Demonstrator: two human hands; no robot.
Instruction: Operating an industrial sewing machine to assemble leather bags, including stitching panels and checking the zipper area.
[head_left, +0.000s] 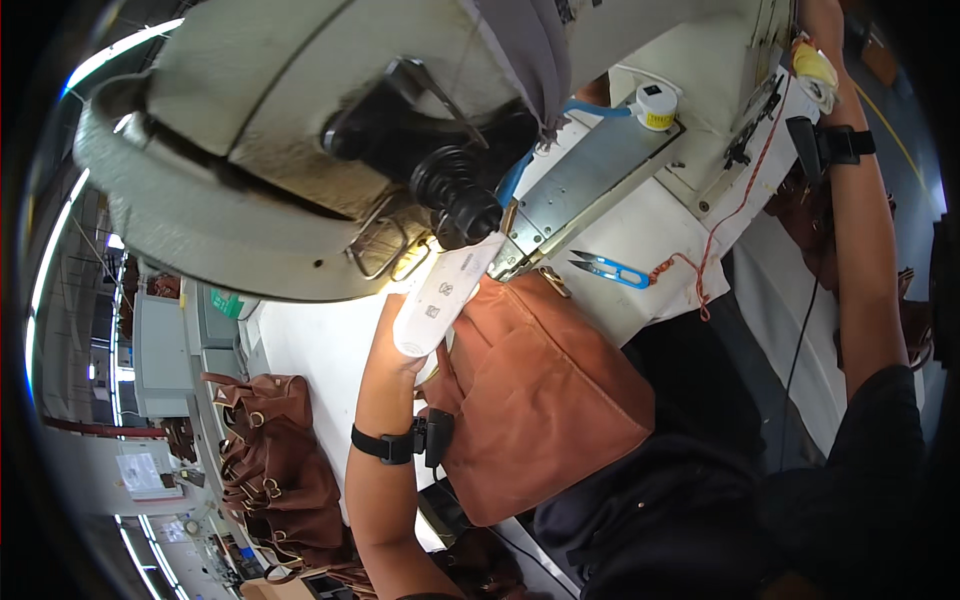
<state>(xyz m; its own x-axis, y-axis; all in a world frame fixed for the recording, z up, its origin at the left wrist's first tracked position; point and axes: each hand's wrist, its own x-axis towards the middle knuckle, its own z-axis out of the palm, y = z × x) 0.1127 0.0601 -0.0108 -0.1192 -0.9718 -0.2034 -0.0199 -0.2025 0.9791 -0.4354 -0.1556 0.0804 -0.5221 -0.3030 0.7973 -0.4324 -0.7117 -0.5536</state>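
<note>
A brown leather bag (545,385) hangs at the front edge of the sewing machine (240,180), its upper end next to the needle area. My left hand (392,318) reaches in beside the bag, under the machine head. A white oblong device (436,300) covers most of that hand, so its fingers are hidden. My right arm stretches up along the machine's right side. My right hand (822,22) is at the top edge, near a yellow and white bundle (815,72); its fingers do not show. Blue thread snips (612,270) on a red cord lie right of the bag.
Several brown bags (275,465) stand along the white table (300,350) at left. More brown leather pieces (808,230) hang at far right. A white round container (655,105) stands on the machine bed (590,185). A red cord (745,195) runs down the machine's side.
</note>
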